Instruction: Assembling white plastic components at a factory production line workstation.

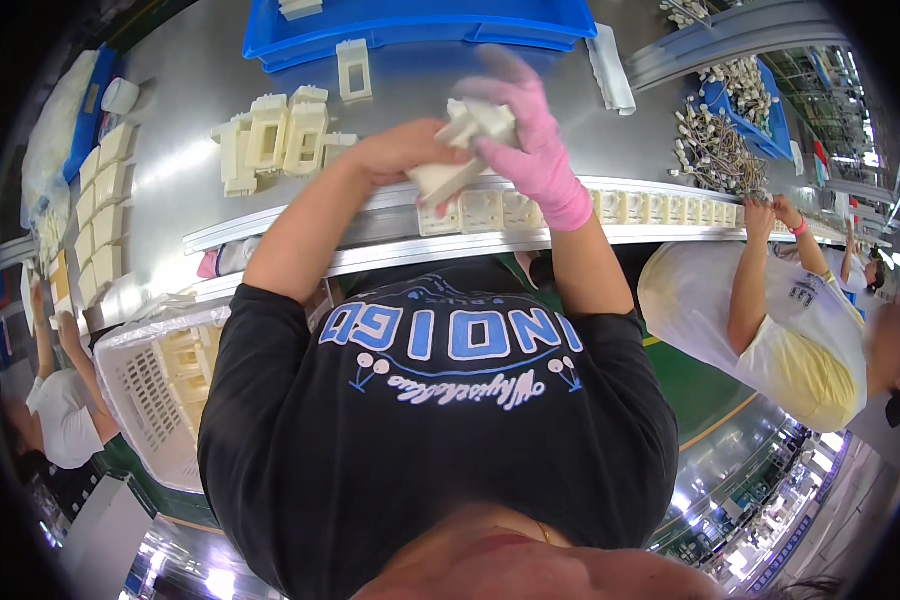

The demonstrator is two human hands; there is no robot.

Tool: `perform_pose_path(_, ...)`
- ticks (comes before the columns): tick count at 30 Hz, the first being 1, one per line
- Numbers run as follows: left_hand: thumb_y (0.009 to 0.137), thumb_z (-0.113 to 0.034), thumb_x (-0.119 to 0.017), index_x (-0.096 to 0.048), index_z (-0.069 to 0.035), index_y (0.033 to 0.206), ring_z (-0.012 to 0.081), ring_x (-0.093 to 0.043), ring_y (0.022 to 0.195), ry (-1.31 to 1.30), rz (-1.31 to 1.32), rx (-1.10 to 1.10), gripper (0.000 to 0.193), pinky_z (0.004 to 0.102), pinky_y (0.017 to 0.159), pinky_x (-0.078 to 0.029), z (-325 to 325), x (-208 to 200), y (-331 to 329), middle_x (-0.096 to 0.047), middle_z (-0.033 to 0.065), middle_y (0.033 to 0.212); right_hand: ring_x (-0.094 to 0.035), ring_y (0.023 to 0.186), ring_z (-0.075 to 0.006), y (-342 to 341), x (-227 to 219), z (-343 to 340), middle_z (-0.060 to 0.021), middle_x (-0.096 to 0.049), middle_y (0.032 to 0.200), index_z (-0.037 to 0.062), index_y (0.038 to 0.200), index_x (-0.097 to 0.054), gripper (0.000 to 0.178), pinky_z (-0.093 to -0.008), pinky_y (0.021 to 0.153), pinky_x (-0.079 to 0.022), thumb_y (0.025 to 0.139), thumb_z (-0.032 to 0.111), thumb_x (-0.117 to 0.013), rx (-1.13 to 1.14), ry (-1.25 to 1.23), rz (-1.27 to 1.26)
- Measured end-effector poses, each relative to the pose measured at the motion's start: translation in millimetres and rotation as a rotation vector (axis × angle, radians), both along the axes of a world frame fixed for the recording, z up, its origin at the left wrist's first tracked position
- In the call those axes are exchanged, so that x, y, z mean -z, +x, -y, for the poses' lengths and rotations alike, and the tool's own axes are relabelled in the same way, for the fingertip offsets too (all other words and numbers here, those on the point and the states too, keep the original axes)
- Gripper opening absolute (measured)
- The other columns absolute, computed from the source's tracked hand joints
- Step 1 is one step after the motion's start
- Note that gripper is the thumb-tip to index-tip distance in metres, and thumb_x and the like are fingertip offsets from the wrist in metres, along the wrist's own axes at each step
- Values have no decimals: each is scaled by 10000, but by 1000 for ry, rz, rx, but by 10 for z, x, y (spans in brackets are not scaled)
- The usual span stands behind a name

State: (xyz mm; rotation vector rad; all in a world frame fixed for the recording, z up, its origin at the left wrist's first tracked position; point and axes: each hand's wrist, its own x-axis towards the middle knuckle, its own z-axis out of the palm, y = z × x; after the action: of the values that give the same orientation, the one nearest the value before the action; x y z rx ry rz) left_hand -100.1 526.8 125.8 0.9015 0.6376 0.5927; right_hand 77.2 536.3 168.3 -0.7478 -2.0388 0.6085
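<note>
In front of my chest, my bare left hand [405, 152] is closed on a cream plastic housing [442, 180], which is held tilted above the metal rail. My right hand [538, 150], in a pink glove, grips a pale plastic piece [485, 118] against the housing between thumb and fingers. Its upper fingers are smeared by motion. Whether the two pale pieces are joined cannot be made out. Below both hands, a row of cream housings [482, 211] sits in the rail [300, 262].
Several cream frames [270, 135] stand on the metal table [185, 85], with a lone frame [354, 72] beside a blue tray [420, 35]. Cream blocks [110, 190] are stacked at left, near a white basket [155, 400]. Co-worker's hands [775, 212] work beside small wired parts [715, 145] at right.
</note>
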Motion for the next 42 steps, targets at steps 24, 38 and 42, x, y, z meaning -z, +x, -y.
perform_pose_path(24, 760, -153, -500, -479, -55, 1022, 291, -547, 854, 1182, -1403, -13, 280, 381, 696, -422, -13, 284, -657, -572, 159, 823, -546, 935, -284, -317, 744, -738, -143, -583, 972, 23, 1011, -485, 400, -359, 803, -425, 735, 312, -474, 324, -572, 1148)
perform_pose_path(38, 641, -92, -544, -575, -43, 838, 307, -553, 845, 810, -1345, -15, 205, 385, 735, -414, -477, 797, -717, -586, 152, 863, -528, 985, -297, -392, 845, -611, -160, -564, 1020, 55, 1086, -402, 457, -373, 806, -413, 704, 242, -569, 357, -662, 1216)
perform_pose_path(42, 654, -1, -506, -493, -54, 960, 277, -533, 760, 1002, -915, -556, 311, 333, 687, -424, -560, 569, -716, -540, 123, 847, -584, 690, -228, -142, 755, -709, -133, -588, 844, 20, 1059, -427, 441, -313, 572, -460, 690, 204, -583, 229, -510, 845)
